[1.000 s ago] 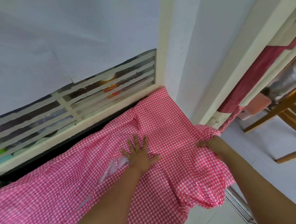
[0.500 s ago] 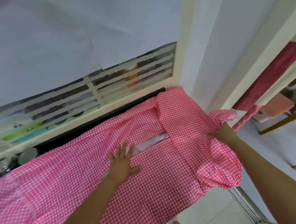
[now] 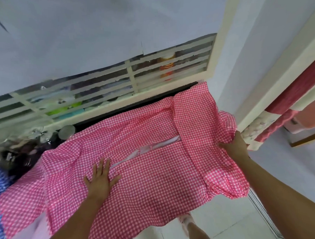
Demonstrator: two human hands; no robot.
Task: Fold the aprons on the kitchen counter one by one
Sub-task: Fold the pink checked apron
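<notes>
Pink checked apron (image 3: 156, 188) lies spread across the bench (image 3: 102, 120), right end hanging off; since a second ago its right panel has turned in over the body, so the first fold looks begun. The left hand (image 3: 99, 181), slid leftward, presses flat and open mid-cloth; the right hand (image 3: 233, 146) grips the bunched right edge.

text: none legible | labels: none | numbers: none | signs: none
</notes>
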